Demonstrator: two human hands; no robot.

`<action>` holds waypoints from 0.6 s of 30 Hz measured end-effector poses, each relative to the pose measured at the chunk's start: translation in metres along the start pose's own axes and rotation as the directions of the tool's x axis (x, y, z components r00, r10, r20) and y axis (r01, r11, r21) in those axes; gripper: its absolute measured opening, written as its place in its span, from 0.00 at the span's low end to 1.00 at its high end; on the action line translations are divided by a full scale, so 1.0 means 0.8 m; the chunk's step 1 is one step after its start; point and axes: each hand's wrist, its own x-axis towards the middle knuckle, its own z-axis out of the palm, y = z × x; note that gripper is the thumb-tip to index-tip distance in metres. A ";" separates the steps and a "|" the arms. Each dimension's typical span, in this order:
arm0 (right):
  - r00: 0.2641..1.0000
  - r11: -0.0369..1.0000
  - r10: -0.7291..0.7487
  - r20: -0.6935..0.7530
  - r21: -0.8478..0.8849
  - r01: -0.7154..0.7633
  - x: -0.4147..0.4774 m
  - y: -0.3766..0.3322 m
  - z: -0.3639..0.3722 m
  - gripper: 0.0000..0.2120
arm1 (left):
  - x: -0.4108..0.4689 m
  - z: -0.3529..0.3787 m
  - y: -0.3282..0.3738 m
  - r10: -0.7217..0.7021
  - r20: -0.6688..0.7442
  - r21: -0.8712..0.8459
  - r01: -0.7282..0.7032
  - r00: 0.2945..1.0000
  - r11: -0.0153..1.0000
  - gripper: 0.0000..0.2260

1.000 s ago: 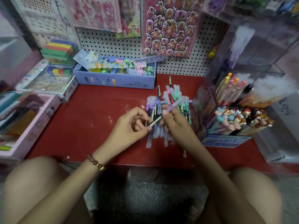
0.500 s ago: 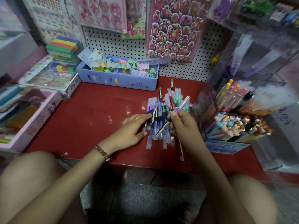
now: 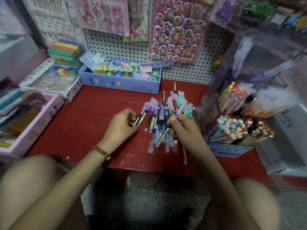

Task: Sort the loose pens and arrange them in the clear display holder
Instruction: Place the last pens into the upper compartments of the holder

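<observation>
The right hand's (image 3: 184,128) fingers grip a purple-capped pen (image 3: 180,109) over the loose pile (image 3: 159,125) on the red worktop (image 3: 79,123). The left hand (image 3: 121,127) pinches a second purple pen (image 3: 142,116). Crossed pens could snag and roll off.

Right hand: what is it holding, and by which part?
A purple pen, which the right hand grips around the middle of the barrel, cap end pointing away.

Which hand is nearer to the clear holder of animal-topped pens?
Right. The right hand, holding a purple pen, is just left of the clear holder; the left hand is farther left, beyond the pen pile.
</observation>
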 end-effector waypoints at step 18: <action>0.956 0.956 -0.272 -0.106 0.085 0.281 -0.013 -0.049 0.012 0.10 | -0.053 -0.056 0.101 0.139 -0.071 -0.536 -0.155 0.988 0.830 0.15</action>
